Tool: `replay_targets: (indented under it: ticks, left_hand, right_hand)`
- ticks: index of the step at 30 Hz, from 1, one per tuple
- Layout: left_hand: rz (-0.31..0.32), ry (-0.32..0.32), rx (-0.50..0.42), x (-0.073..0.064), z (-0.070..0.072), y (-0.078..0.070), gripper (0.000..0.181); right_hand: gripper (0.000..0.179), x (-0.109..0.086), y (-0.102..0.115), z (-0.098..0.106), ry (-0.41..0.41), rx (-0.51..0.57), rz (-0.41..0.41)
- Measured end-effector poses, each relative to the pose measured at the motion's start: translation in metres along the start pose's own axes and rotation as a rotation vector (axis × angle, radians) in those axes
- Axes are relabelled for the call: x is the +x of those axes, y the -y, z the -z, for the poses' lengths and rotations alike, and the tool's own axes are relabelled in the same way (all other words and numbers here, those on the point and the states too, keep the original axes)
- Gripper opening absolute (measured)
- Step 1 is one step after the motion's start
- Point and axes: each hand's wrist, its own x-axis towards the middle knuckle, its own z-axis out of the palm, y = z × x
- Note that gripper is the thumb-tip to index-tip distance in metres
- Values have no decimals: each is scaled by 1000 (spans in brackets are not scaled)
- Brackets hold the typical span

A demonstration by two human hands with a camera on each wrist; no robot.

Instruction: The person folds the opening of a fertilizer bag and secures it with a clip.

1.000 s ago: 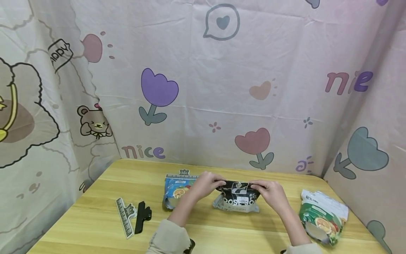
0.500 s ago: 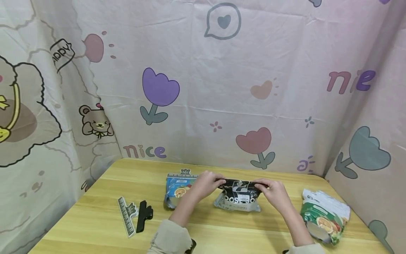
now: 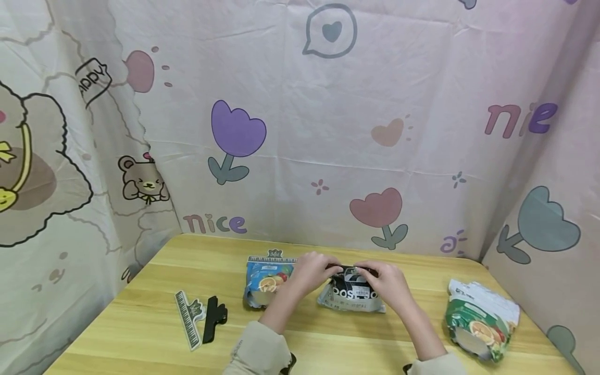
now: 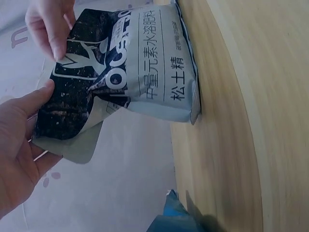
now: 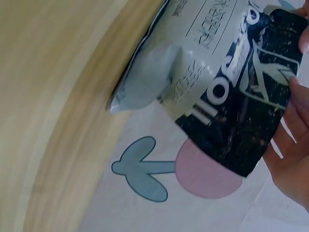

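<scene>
A black-and-silver foil bag with white lettering [image 3: 353,294] stands on the wooden table, its top edge raised between both hands. My left hand [image 3: 315,272] pinches the black top edge near its left end, thumb in front and fingers behind. Close beside it, my right hand [image 3: 382,278] pinches the same edge from the right. In the left wrist view the bag [image 4: 120,67] shows its printed front, and the left hand [image 4: 21,145] holds the dark top flap. The right wrist view has the right hand [image 5: 292,130] at that flap, fingers behind it.
Behind my left forearm stands a blue pouch [image 3: 264,281] with a piano-patterned clip [image 3: 272,259] along its top. A second piano-patterned clip [image 3: 188,319] and a black clip [image 3: 214,319] lie at the left. A green-and-white pouch [image 3: 483,323] rests near the right edge. Printed fabric hangs behind the table.
My right hand has moved left along the bag's top edge, closer to the left hand. The left hand has shifted slightly right, and the view has drifted a little.
</scene>
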Motion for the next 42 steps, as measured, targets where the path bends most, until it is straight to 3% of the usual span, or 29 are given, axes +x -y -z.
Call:
replay_targets:
  ticks: [12, 17, 23, 26, 32, 35, 39, 42]
  left_hand:
    - [-41, -126, 41, -1, -5, -2, 16]
    - [-37, -101, 15, -2, -5, -1, 17]
    - [6, -50, -70, -4, -4, 3, 18]
    - [6, -62, -82, -5, -4, 4, 17]
    - [-10, -79, -81, -3, -3, 2, 17]
    - [3, -47, -116, -5, -2, 3, 17]
    - [27, -14, -190, -7, -2, 7, 18]
    - [35, -12, -214, -8, -1, 9, 18]
  right_hand:
    - [12, 0, 4, -10, -200, -41, 94]
    - [11, 1, 2, -5, -131, 5, 74]
    - [10, 0, -5, 4, -28, 5, -74]
    - [9, -1, -8, 6, -47, -23, -71]
    - [14, -3, -10, 3, -167, -68, 26]
    - [14, -4, -11, 4, -139, -57, 18]
    - [13, -5, -14, 9, -67, -35, -59]
    - [14, -5, -17, 11, -73, -34, -60]
